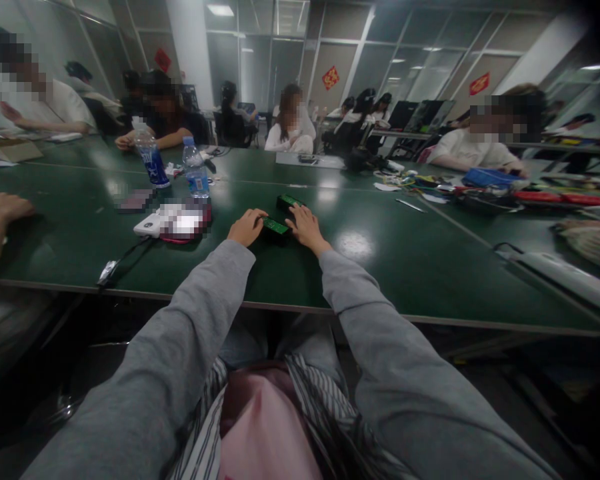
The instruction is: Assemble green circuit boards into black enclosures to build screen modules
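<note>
Two narrow black pieces with green circuit-board tops lie close together on the dark green table. My left hand is closed at the left end of the nearer circuit board, its fingertips on the edge. On the other side, my right hand has its fingers apart and bent downward. Its thumb is by the nearer board's right end, and its fingertips reach the right end of the farther circuit board. Small details on both boards are too small to make out.
Left of my hands are a white power bank with a cable, a phone and two bottles, one with a blue label. A power strip and tangled wires lie to the right. People sit around the table.
</note>
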A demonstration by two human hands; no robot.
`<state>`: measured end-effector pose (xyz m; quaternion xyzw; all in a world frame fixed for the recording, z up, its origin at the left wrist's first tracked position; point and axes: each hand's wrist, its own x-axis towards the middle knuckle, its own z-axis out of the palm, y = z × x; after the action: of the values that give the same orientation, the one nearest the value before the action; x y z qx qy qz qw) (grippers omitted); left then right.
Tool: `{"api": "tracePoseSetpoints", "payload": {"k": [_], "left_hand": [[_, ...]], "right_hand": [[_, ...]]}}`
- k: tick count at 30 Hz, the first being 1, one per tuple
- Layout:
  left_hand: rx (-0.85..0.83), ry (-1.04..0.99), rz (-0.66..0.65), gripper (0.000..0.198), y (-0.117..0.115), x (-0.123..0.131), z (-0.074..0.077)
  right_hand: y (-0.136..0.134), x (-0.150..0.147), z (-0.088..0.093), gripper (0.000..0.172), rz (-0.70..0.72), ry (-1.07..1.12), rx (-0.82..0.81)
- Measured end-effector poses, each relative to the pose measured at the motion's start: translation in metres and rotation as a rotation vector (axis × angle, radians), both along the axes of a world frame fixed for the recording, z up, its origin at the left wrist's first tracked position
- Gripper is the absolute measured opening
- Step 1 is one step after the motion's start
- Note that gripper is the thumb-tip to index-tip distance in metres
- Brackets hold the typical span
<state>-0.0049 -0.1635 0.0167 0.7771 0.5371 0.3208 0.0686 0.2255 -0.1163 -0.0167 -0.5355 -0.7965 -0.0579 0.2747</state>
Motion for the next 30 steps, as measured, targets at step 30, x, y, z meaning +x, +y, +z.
{"api": "tracePoseSetpoints", "payload": {"k": [30], "left_hand": [[-0.012,0.013,0.011,0.028,-0.001,0.001,0.002]], "right_hand": [[-0.022,-0.001,0.004,0.039,-0.174,0.198,0.030]]}}
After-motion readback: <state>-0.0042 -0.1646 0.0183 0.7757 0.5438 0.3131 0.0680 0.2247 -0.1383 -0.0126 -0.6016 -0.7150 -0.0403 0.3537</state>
